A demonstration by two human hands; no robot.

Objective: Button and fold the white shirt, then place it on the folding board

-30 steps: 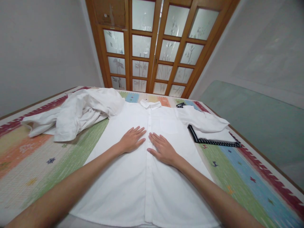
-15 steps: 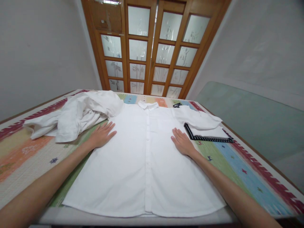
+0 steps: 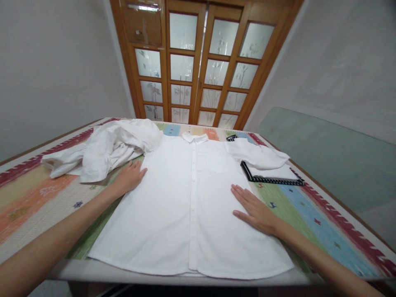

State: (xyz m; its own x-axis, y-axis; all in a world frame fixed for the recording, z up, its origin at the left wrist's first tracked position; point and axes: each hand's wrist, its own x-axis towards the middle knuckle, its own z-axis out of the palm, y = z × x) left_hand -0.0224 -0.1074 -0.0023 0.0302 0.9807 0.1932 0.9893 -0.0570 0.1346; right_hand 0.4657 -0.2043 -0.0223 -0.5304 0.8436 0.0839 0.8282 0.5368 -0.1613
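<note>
A white button-up shirt [image 3: 167,198] lies spread front side up, its collar away from me and its hem near the table's front edge. My right hand [image 3: 255,208] rests flat on the shirt's right side, fingers stretched out and thumb apart. At the shirt's left side edge is my left hand [image 3: 131,177], thumb apart and fingertips partly out of sight; it appears to hold nothing. The shirt's right sleeve [image 3: 262,154] lies across a folded white cloth with black patterned trim [image 3: 275,175].
A crumpled white garment [image 3: 108,148] lies at the left, against the shirt's shoulder. A striped, patterned cloth [image 3: 309,214] covers the table. Wooden doors with glass panes [image 3: 182,68] stand behind it, and a pale green panel [image 3: 324,152] leans along the right wall.
My right hand has slid toward me and a little right over the shirt. My left hand has shifted slightly left along the shirt's edge, its fingers less spread.
</note>
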